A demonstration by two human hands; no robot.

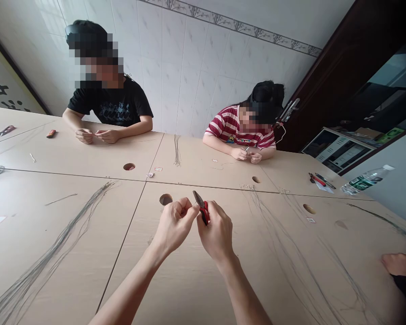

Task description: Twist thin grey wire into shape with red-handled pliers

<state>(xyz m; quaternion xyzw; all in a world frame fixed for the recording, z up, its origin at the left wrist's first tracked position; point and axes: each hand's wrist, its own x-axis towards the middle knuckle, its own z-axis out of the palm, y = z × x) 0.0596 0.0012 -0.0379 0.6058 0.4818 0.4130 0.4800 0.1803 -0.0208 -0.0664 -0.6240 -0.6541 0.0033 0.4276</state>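
We held small red-handled pliers (203, 208) between both hands, low over the table (189, 280).

Our right hand (217, 232) was closed round the red handles, and the dark nose stuck up past its fingers. Our left hand (176, 222) sat just beside the nose, fingertips pinched narrow; what they pinched we could not tell. Wire strands (54, 253) and a hole (165, 199) lay beyond. Across sat a person in a black shirt (117, 106) and a person in a striped shirt (228, 124).
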